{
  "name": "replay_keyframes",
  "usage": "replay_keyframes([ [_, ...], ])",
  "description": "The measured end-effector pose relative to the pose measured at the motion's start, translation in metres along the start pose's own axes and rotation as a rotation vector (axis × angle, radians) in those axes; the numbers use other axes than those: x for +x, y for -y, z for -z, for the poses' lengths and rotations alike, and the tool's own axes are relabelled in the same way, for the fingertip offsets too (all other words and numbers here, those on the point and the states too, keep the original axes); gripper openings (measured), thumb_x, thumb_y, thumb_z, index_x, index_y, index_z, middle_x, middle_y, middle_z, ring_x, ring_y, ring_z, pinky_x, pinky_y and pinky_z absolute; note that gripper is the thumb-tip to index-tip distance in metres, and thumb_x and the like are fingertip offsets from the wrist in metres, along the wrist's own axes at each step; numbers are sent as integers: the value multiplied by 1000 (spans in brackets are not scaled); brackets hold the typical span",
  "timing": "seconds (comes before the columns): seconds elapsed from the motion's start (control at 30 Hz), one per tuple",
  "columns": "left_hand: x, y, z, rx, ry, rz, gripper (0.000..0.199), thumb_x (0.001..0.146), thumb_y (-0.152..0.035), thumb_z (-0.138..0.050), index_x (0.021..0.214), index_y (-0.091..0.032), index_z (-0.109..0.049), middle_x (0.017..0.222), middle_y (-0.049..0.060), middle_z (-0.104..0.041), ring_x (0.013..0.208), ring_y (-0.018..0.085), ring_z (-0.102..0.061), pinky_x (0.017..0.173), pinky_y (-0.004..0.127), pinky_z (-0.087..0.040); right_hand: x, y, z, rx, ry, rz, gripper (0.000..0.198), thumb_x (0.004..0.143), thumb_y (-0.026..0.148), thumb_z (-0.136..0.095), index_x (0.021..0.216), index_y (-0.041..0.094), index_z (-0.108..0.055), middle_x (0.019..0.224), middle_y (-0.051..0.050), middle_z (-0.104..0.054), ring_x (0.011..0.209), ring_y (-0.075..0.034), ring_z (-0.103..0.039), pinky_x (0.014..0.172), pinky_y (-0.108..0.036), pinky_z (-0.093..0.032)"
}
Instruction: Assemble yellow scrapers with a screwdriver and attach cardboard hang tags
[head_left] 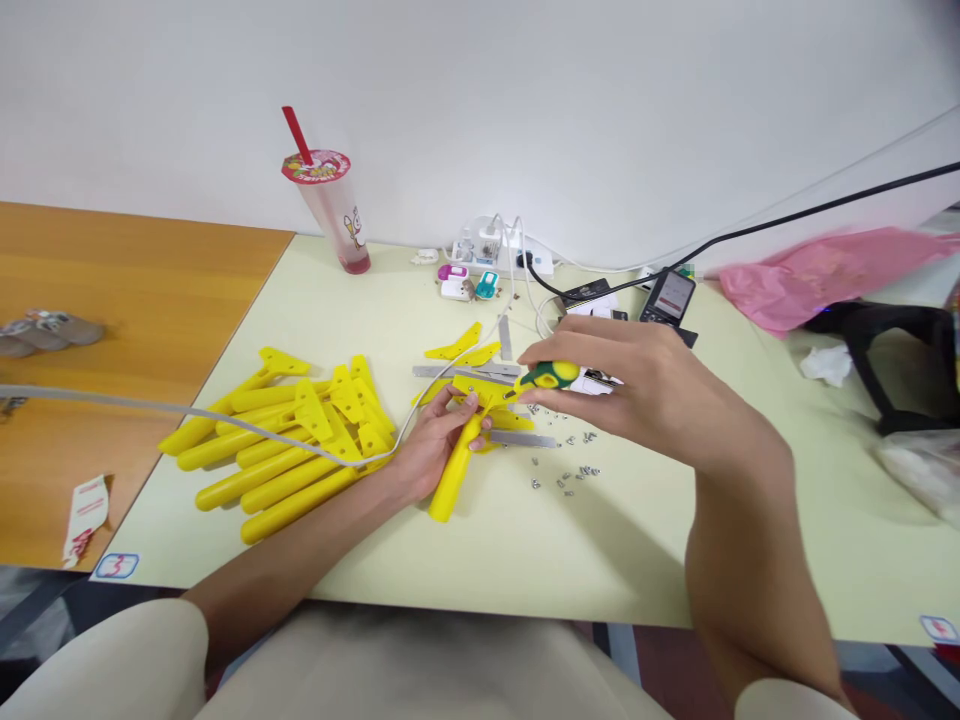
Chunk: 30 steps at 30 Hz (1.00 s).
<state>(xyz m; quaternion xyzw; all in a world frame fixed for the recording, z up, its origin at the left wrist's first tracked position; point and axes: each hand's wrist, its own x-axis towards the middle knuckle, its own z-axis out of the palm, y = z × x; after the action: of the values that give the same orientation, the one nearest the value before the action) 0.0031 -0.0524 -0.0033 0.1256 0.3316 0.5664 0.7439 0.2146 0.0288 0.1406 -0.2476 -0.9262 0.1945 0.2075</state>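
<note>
My left hand (431, 450) is closed around a yellow plastic scraper (454, 478), its head turned up and its handle pointing toward me. In my right hand (637, 385) is a screwdriver (551, 376) with a green and yellow handle, its tip end at the right part of the scraper head. Whether the tip sits in a screw is too small to tell. Around and behind the scraper lie loose yellow head plates (454, 345) and grey metal blades (523, 439). Small screws or nuts (585, 472) are scattered to the right of it.
Several yellow scrapers (292, 450) are piled on the left. A tall cup with a red straw (334, 215) stands by the wall near a power strip (487, 255). A white cable (225, 412) crosses the pile. At right are a phone-like device (670, 297) and a pink bag (825, 275).
</note>
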Motion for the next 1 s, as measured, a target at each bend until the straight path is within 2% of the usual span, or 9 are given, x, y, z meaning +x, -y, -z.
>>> replay_keyframes([
  [0.07,0,1,0,-4,6,-6,37,82,-23,-94,94,-20,-59,101,1,-62,78,12,-64,54,20,-44,3,-2,-5,-54,-24,-28,25,106,45,-64,123,28,-72,112,-10,-73,91,-27,-70,79,-38,-53],
  [0.13,0,0,1,-4,6,-21,37,82,-24,-93,94,-20,-58,100,1,-62,78,11,-64,54,20,-44,6,-2,-9,-61,-22,-42,27,108,41,-58,129,27,-66,124,-13,-69,101,-29,-69,84,-40,-54],
  [0.27,2,-2,1,2,-19,-42,36,84,-25,-92,94,-20,-57,100,1,-63,78,10,-62,53,18,-43,7,-3,-11,39,27,24,30,109,29,-52,138,28,-56,142,-13,-62,124,-30,-65,99,-43,-53],
  [0.33,2,-2,2,0,-28,-52,38,83,-24,-93,94,-20,-57,100,1,-63,77,10,-62,53,18,-43,7,-4,-12,63,29,41,26,108,26,-52,134,28,-57,137,-10,-66,120,-28,-66,98,-41,-52],
  [0.47,3,-2,2,3,-37,-58,40,80,-24,-95,93,-20,-57,95,0,-63,77,11,-63,53,19,-44,11,-4,-22,37,27,70,14,110,27,-50,121,25,-59,117,-8,-70,96,-24,-67,83,-35,-49],
  [0.6,3,-1,1,20,-55,-76,40,81,-26,-95,92,-21,-57,93,0,-64,77,12,-62,54,20,-45,16,2,-32,19,78,50,15,111,22,-46,120,23,-57,117,-9,-67,87,-21,-62,76,-33,-44],
  [0.8,1,-2,-3,74,-51,-100,38,83,-27,-92,93,-21,-56,95,0,-64,78,12,-63,55,21,-46,13,5,-28,115,147,61,30,102,7,-45,123,24,-56,123,-9,-64,96,-22,-62,82,-35,-48],
  [1.0,2,-1,0,73,-30,-99,38,84,-29,-92,94,-21,-56,96,0,-63,78,12,-63,56,21,-46,11,2,-25,194,174,67,37,93,5,-51,123,25,-56,123,-7,-66,104,-23,-65,87,-36,-51],
])
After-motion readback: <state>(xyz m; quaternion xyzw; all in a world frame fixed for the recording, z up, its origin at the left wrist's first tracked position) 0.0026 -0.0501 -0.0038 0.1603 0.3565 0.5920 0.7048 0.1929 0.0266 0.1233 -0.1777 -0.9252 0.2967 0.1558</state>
